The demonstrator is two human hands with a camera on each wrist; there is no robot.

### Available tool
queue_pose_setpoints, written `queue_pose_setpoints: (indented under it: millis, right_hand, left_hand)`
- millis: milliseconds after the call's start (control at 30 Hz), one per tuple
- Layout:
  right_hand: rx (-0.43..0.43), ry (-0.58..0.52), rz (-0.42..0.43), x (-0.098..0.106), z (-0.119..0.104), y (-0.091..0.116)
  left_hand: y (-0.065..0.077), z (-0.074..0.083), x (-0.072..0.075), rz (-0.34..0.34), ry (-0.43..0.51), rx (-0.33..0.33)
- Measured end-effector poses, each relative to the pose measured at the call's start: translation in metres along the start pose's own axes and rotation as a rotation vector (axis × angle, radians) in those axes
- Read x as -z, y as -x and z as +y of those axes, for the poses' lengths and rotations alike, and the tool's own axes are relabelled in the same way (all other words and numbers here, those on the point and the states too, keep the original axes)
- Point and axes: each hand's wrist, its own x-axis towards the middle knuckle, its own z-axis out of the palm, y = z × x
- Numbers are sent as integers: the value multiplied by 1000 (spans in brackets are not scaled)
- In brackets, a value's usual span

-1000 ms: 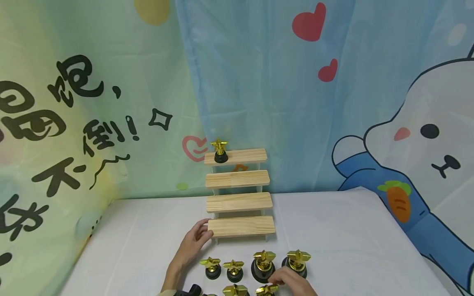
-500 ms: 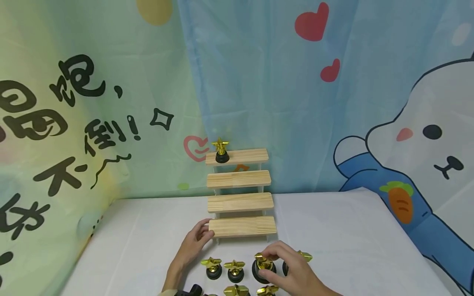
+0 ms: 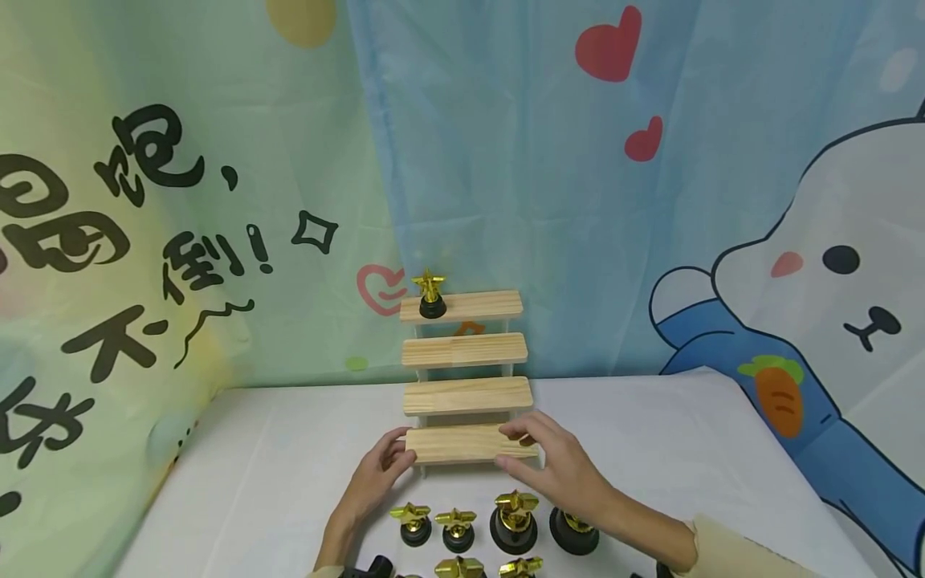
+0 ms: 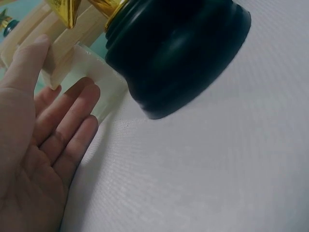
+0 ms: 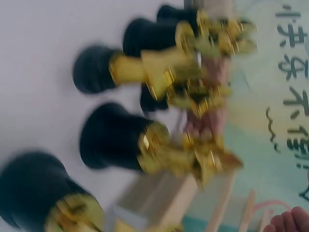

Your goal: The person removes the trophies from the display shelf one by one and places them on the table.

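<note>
A wooden four-step display stand [image 3: 462, 396] stands at the table's back, with a small gold star trophy [image 3: 431, 299] on the left of its top step. My left hand [image 3: 376, 478] holds the left end of the lowest step, thumb in front and fingers behind. My right hand [image 3: 560, 467] is at that step's right end, thumb and fingers apart, nothing between them. Before the stand are two smaller trophies [image 3: 458, 531] and two larger trophies [image 3: 514, 526]; my right forearm partly covers the rightmost. Close in the left wrist view looms a black trophy base [image 4: 178, 53].
More gold trophies [image 3: 460, 568] show at the bottom edge of the head view. Several trophies [image 5: 116, 137] fill the right wrist view, blurred. Behind the white table [image 3: 650, 449] hangs a printed cloth [image 3: 535, 201] with a cartoon bear.
My right hand has moved from the front trophies, up past the larger ones, to the right end of the lowest step. The left hand and the trophies have stayed in place.
</note>
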Motion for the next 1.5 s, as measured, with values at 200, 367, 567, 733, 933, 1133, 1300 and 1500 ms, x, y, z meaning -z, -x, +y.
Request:
queue_pose_setpoints:
  millis: [200,367,567,733,933,1133,1300,1500]
  right_hand:
    - [-17,91,11,8,14,-33]
    - [-36,142,4,11,23,-58]
    - [-87,134,-19,14,38,-81]
    - [-122,173,-23,13,45,-97]
    - [-123,164,-6,10,43,-107]
    - [-123,153,-1,5,35,-116]
    - [-132,129,10,-2,29,-133]
    - [-112,115,20,-12,29,-157]
  left_hand:
    - [-1,-1,0,-5,0,4]
    - [-1,-1,1,-15,11,5]
    - [-1,-2,1,-13,9,14]
    - [-1,-3,1,-7,13,12]
    - [0,-3,1,-17,4,0]
    - [-3,-3,3,-15,-3,2]
    - [-4,-4,3,-3,10,-14]
    - [-2,-3,3,-18,10,-5]
